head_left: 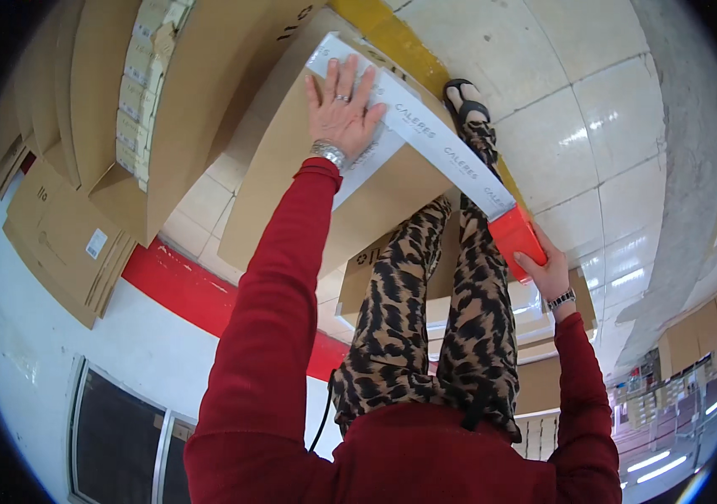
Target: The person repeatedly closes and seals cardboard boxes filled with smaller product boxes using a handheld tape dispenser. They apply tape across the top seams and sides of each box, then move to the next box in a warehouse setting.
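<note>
A large brown cardboard box (pixel 278 176) stands in front of my legs. White printed packing tape (pixel 434 134) runs along its far right top edge, and another white strip partly shows beneath my wrist. My left hand (pixel 344 109) lies flat on the box top and the tape near its far corner, fingers spread, holding nothing. At the near end of the long strip, my right hand (pixel 550 273) grips a red tape dispenser (pixel 515 238). The tape stretches from the far corner to this dispenser. The dispenser's blade is hidden from view.
At the left, an open carton holds a column of small white boxes (pixel 136 92). Flattened cartons (pixel 60 231) lean by the white wall with its red band (pixel 178 286). Another box (pixel 362 281) sits by my legs. A yellow stripe (pixel 404 38) crosses the tiled floor beside my sandalled foot (pixel 466 101).
</note>
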### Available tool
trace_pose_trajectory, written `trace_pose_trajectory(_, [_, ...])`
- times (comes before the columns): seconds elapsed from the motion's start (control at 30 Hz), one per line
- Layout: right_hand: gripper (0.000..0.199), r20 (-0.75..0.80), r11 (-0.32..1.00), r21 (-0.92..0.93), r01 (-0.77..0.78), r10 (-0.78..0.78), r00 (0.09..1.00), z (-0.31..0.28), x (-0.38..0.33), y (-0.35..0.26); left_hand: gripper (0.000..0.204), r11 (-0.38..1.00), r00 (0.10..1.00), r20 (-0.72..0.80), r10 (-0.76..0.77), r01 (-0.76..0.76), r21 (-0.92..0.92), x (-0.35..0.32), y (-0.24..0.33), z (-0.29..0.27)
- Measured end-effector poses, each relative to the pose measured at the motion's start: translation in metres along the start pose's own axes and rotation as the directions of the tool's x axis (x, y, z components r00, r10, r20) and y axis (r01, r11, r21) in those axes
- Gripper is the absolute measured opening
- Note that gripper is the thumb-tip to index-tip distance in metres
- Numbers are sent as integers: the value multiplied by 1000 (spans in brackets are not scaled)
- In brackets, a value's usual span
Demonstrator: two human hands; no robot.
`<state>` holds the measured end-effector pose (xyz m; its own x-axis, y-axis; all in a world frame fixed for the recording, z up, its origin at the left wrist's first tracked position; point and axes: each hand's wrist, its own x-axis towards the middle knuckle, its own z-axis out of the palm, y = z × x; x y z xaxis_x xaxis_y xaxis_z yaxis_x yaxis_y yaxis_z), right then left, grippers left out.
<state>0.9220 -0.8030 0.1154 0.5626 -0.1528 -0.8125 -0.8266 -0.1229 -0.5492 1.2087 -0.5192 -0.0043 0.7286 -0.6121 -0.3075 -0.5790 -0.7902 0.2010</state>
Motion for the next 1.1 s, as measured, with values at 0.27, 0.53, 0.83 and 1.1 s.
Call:
trace_pose_trajectory(0.27, [67, -183, 818, -514, -258, 189, 965, 67, 66, -6, 48, 964, 965, 102, 240, -249, 90, -8, 28, 2])
trace_pose_trajectory(0.53, [57, -167, 561, -784, -266, 223, 960, 94, 122, -31, 50, 945, 893, 366, 263, -315, 88, -30, 155, 26])
trace_pose_trajectory(0.83, [68, -169, 560, -757, -335, 327, 930, 53, 104, -18, 74, 956, 981, 105, -166, 134, 262, 5, 117, 19])
trace_pose_trajectory(1.1, [70, -92, 600, -753, -272, 313, 945, 59, 129, -49, 51, 601, 559, 499, -663, 794, -91, 67, -60, -50])
